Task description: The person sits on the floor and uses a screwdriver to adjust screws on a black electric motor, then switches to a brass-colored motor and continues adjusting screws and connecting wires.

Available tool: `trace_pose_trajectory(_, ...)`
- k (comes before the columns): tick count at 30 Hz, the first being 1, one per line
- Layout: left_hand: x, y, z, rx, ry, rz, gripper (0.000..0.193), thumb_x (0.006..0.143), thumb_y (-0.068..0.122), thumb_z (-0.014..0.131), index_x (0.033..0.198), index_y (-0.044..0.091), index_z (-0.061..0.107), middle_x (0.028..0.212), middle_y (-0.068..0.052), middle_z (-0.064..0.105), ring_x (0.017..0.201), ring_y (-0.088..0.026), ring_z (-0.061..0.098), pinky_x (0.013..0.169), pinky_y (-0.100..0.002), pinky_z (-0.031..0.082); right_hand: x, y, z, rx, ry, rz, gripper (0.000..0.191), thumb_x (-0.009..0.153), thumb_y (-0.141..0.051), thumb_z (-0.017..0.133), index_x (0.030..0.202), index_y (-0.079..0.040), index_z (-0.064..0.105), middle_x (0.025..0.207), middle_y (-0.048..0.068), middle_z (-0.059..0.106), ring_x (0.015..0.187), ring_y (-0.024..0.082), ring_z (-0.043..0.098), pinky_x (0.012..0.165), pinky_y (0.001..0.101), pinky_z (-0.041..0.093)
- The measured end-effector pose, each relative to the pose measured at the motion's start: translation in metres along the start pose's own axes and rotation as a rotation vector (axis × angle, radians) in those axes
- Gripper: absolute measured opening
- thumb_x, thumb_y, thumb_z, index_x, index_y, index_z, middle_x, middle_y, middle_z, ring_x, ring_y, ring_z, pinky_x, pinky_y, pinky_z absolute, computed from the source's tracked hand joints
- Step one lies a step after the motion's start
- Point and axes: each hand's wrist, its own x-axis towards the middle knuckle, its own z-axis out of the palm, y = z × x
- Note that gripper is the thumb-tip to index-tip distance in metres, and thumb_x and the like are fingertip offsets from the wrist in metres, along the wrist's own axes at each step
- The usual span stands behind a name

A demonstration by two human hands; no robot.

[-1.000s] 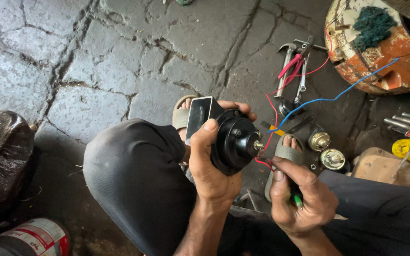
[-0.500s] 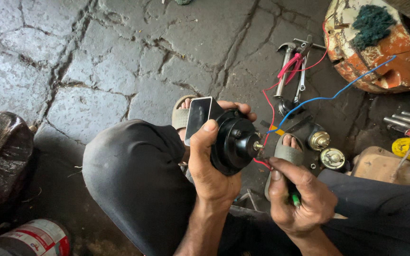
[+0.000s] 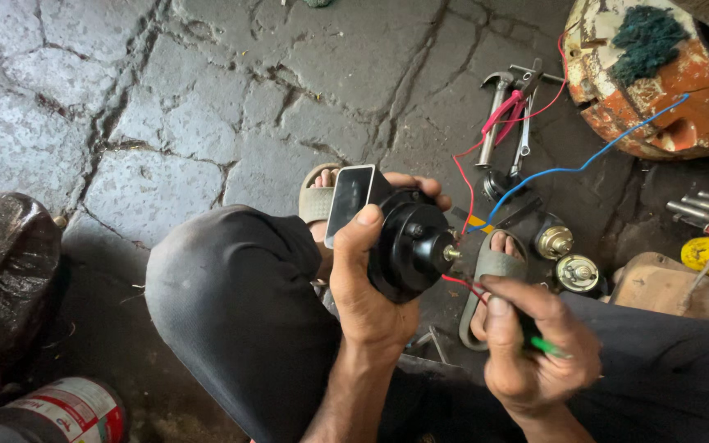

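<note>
A black round motor (image 3: 410, 246) with a silver-grey plate (image 3: 348, 202), a red wire (image 3: 463, 176) and a blue wire (image 3: 584, 166) trailing from it, a green-handled tool (image 3: 545, 345), grey cracked stone floor (image 3: 207, 98), beige sandals (image 3: 492, 271), dark grey trousers (image 3: 240, 312), an orange-and-white rusted drum (image 3: 658, 82).

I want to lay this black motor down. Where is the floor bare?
Bare: cracked stone floor between the knee and the black bag. Crowded: right, around the pliers, round metal parts and rusty drum.
</note>
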Motion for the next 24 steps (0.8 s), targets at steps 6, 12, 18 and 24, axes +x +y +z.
trace_pose_trajectory(6,0.000,-0.002,0.000,-0.018,0.007,-0.038,0.053,0.101,0.039,0.055,0.135,-0.001,0.052,0.126,-0.020,0.064,0.120,-0.031,0.065,0.098,-0.042,0.056,-0.011,0.014,-0.008,-0.053,-0.041,-0.044,0.015,0.097,0.006,0.061,0.109,0.002,0.068,0.081,0.008,0.069,0.063,0.009,0.063,0.056,0.0200,0.050)
trace_pose_trajectory(12,-0.003,-0.003,-0.001,0.061,-0.082,0.016,0.052,0.106,0.037,0.054,0.140,-0.003,0.050,0.128,-0.021,0.064,0.121,-0.030,0.063,0.101,-0.042,0.054,-0.001,0.003,-0.032,0.558,-0.170,0.347,0.037,0.098,-0.008,0.066,0.131,0.007,0.066,0.089,0.011,0.069,0.071,0.009,0.059,0.064,0.0215,0.047)
trace_pose_trajectory(18,0.000,-0.004,-0.003,0.099,-0.010,0.015,0.050,0.103,0.034,0.053,0.137,-0.003,0.051,0.125,-0.021,0.065,0.118,-0.030,0.064,0.099,-0.040,0.053,0.016,-0.013,-0.096,0.479,-0.400,0.527,0.066,0.104,-0.020,0.060,0.164,0.004,0.041,0.099,0.020,0.066,0.079,0.018,0.059,0.068,0.0272,0.046)
trace_pose_trajectory(24,-0.002,-0.005,0.002,0.182,-0.068,0.052,0.049,0.103,0.032,0.055,0.136,-0.004,0.053,0.123,-0.021,0.065,0.117,-0.029,0.064,0.100,-0.040,0.054,0.035,0.003,-0.114,-0.015,-0.683,0.360,0.063,0.105,-0.012,0.057,0.166,-0.002,0.040,0.095,0.008,0.060,0.076,0.012,0.055,0.070,0.0264,0.050)
